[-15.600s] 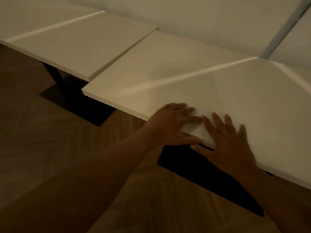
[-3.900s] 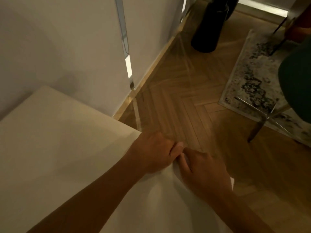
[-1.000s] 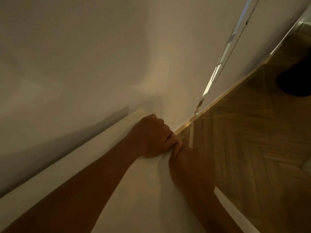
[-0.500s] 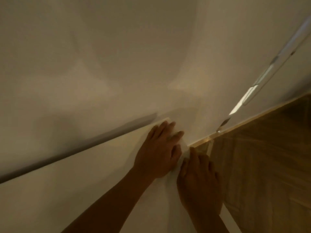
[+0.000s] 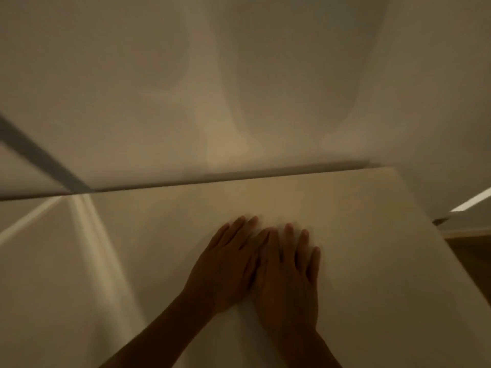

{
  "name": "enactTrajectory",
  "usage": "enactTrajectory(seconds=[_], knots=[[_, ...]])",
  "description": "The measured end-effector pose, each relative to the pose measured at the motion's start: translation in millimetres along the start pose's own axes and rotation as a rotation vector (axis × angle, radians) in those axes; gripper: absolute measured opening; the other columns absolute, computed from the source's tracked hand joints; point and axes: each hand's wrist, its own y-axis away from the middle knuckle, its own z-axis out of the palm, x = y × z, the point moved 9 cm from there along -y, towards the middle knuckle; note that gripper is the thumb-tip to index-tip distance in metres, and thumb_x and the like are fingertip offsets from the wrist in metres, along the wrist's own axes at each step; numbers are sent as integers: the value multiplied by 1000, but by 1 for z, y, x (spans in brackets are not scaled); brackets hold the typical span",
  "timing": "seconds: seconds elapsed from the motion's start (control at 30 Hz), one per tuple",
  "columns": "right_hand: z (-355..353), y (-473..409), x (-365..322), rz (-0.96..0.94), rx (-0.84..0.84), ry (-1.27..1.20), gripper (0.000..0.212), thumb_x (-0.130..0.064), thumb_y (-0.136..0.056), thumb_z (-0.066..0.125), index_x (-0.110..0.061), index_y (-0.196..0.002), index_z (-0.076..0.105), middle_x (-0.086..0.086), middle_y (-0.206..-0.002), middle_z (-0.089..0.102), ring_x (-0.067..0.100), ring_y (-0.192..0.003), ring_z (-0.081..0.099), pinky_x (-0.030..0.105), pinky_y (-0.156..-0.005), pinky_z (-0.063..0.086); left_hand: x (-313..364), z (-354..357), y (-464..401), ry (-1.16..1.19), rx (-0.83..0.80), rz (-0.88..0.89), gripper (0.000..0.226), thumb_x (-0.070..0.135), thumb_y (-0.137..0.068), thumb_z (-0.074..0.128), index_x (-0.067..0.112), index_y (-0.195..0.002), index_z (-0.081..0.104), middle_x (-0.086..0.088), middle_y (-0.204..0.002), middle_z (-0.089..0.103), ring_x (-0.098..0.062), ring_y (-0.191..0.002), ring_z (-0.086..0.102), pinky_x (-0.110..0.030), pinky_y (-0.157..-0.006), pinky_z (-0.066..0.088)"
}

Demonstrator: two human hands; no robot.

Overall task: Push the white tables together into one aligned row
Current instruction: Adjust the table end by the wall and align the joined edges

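Head view: both hands (image 5: 257, 272) flat on white table (image 5: 358, 221), far edge along wall (image 5: 239, 75).

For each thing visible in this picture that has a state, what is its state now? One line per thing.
left hand: open, flat on the tabletop, holding nothing.
right hand: open, flat on the tabletop beside the left hand, touching it.
white table: far edge lies along the wall; right end shows bare floor beyond it.
wall: plain, shadowed.

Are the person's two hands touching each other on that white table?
Touching. In the head view the left hand and right hand lie flat on the white table, their inner edges overlapping with no gap.
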Motion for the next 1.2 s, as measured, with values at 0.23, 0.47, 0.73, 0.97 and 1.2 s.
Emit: enactTrajectory(seconds=[0.23,0.47,0.73,0.97,1.2], knots=[[16,92,-179,-262,-137,-172,63,-47,-98,22,-24,-156,27,7,-165,19,31,-153,8,52,-122,15,-136,-84,204,-7,41,-340,54,52,-103,33,30,-151,43,-2,-160,38,-25,-149,32,-45,-118,33],[55,211,-365,-583,-318,-194,63,-48,-100,35,-22,-157,25,9,-167,10,32,-153,4,47,-123,9,-250,-127,423,-78,-83,-614,61,59,-100,30,30,-153,41,-3,-163,31,-28,-150,27,-49,-119,29],[98,339,-490,-791,-410,-101,65,-56,-97,34,-31,-157,24,10,-167,7,38,-153,2,56,-122,9,-310,-133,608,-123,-182,-881,72,81,-92,10,53,-156,-2,6,-170,-11,-30,-155,-11,-72,-116,3],[109,340,-489,-787,-302,60,64,-57,-92,36,-29,-149,44,11,-159,34,42,-146,27,59,-117,20,-314,-126,610,-85,-56,-865,71,79,-92,23,53,-156,7,8,-170,-3,-30,-156,-10,-76,-112,-3],[104,348,-503,-731,-229,167,69,-57,-92,29,-23,-150,43,15,-155,40,46,-139,34,62,-110,28,-319,-128,615,-8,15,-831,71,78,-92,26,48,-156,16,3,-170,4,-33,-155,-6,-76,-111,-7]])
